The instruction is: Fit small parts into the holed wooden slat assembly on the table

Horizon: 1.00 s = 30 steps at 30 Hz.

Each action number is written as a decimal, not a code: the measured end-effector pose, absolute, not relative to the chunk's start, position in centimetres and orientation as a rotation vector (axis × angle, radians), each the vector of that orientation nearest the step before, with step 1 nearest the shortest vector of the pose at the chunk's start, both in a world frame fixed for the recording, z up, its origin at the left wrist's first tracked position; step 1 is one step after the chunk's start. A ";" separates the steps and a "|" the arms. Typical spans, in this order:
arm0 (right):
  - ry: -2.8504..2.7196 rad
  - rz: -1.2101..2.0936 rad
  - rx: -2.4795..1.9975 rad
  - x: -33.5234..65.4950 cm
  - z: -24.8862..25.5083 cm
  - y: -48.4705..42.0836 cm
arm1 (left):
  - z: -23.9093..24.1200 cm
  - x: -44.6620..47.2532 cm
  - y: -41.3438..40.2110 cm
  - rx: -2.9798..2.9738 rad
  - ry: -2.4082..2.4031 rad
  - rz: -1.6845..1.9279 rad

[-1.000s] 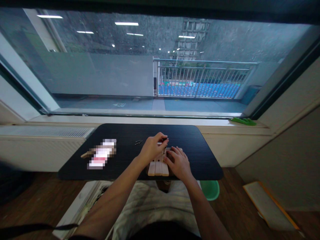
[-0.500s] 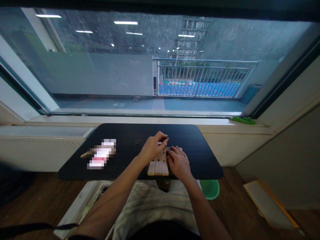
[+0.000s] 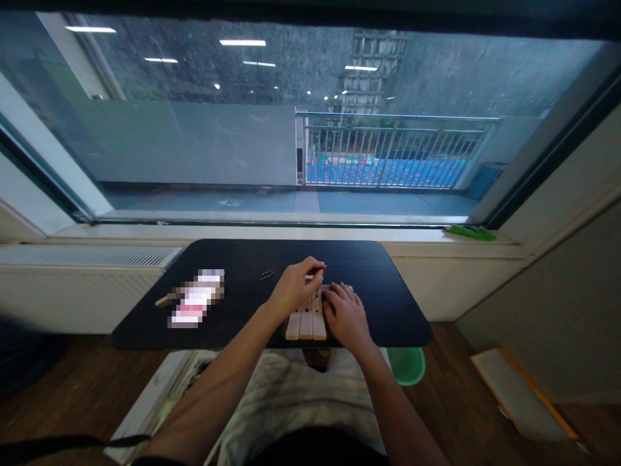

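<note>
A slatted piece of pale wood (image 3: pixel 306 327) with small dark holes lies at the near edge of the black table (image 3: pixel 233 323). Over its far part is my left hand (image 3: pixel 297 286), thumb and forefinger pinched on a small dark thing, mostly hidden by the fingers. Just below the pinch a thin metal screw or pin (image 3: pixel 317 292) stands up from the wood. My right hand (image 3: pixel 347 316) grips the right side of the wooden piece, its fingers curved along the edge. To the left lie several small metal screws or nails (image 3: pixel 267 276).
A pixelated sheet or package (image 3: pixel 196 299) lies at the table's left, with a wooden stick (image 3: pixel 166 300) poking out. Behind the table are a sill and a wide window (image 3: pixel 204 142). A green bucket (image 3: pixel 407 366) stands below right; a green cloth (image 3: pixel 470 233) lies on the sill.
The whole view has shifted very slightly. Both hands keep their places at the wooden piece, with the left fingers turned a little at the pinch.
</note>
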State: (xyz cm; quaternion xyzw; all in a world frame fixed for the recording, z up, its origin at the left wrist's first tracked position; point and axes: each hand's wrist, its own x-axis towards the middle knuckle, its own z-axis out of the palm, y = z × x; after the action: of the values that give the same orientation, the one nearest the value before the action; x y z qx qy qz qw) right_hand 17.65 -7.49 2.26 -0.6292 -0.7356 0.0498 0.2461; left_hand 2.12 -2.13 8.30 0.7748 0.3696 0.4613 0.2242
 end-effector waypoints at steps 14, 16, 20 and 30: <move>-2.016 0.132 -1.728 17.6 2.2 -7.5 | 8.0 1.8 -1.5 2.260 0.981 1.426; -2.012 0.128 -1.723 17.7 2.1 -7.5 | 8.0 1.8 -1.6 2.221 0.993 1.406; -2.004 0.132 -1.717 17.7 2.0 -7.5 | 8.1 1.7 -1.8 2.174 1.014 1.364; -1.998 0.156 -1.722 17.7 2.3 -7.6 | 8.0 1.7 -1.8 2.106 1.023 1.328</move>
State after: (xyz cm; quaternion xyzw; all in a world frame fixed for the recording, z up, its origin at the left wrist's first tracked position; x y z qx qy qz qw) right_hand 17.70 -7.62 2.25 -0.6314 -0.7328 0.0573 0.2472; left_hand 1.73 -1.82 8.03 0.7626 0.3705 0.4810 0.2233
